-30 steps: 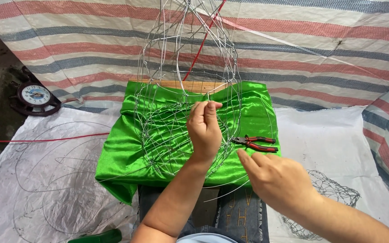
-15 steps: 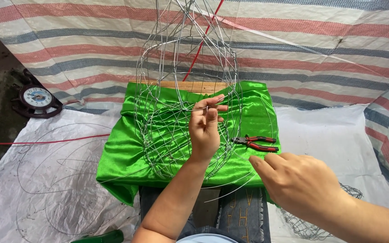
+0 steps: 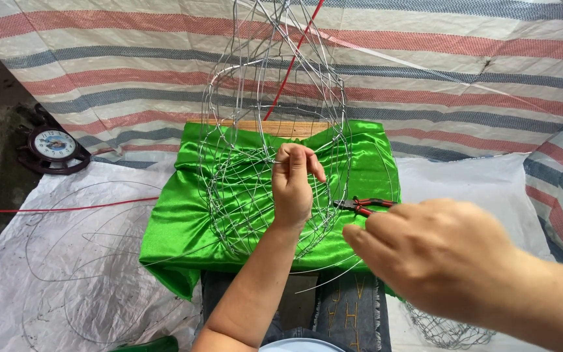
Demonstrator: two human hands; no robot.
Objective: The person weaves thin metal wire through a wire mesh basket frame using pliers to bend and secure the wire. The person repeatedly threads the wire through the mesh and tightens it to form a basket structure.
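- I see a tall wire frame [image 3: 275, 130], thin silver wires crossing like a cage, standing on the green cloth [image 3: 177, 228] that covers the tabletop.
- My left hand [image 3: 294, 186] has its fingers pinching one wire inside the frame.
- My right hand [image 3: 434, 257] hovers near the front edge; I cannot tell its fingers' state.
- Red pliers [image 3: 366, 205] lie just beside the frame.
- The frame top is cut off.

Left hand [image 3: 292, 186] and right hand [image 3: 434, 254]: bare, no gloves, rings or wristwear visible. Forearms: bare, no sleeves in view. Legs: dark blue denim jeans [image 3: 346, 311] with pale stitched markings.
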